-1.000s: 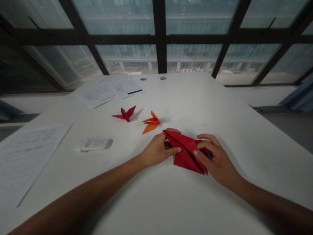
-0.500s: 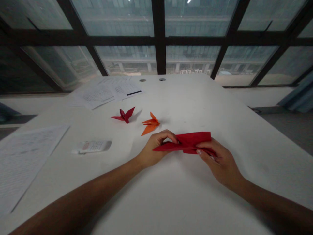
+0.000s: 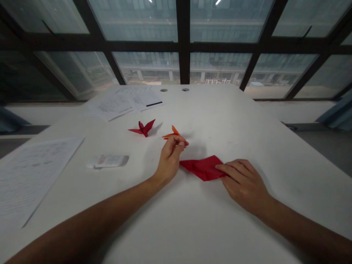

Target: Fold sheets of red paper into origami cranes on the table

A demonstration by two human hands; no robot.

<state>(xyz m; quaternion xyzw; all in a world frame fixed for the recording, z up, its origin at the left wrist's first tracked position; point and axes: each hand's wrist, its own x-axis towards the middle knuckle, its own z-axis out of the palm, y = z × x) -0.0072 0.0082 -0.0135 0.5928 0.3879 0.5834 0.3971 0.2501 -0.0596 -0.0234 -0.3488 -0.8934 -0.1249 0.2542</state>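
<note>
Suddenly, one hand has the paper alone

Half a second ago both hands had the red paper (image 3: 202, 168) pinched between them, nearly edge-on. Now the left hand (image 3: 169, 157) has come off it, and the paper shows a broader, flatter face. It sits well in from the far edge of the table (image 3: 220, 227), with its long point aimed at the left edge. The right hand (image 3: 244, 183) has its fingers pressed together over the opposite tip, holding that end; its thumb is out of sight underneath. The left hand's fingers are curled, tips drawn in against the thumb, and I see nothing between them. As I read it, the right hand alone now steadies the piece, leaving the left point unheld.

Room is tightest by the orange crane (image 3: 175, 130), partly hidden behind the left hand; whether they touch I cannot tell. The red crane (image 3: 143, 129) stands farther toward the far left corner, apart from both hands. A white packet (image 3: 111, 161) lies beyond the left forearm, a printed sheet (image 3: 41, 176) lies along the left edge, and more pages (image 3: 118, 104) spread over the far left corner. White tabletop stretches from the right hand to the right edge, so I judge movement easiest on that side.
</note>
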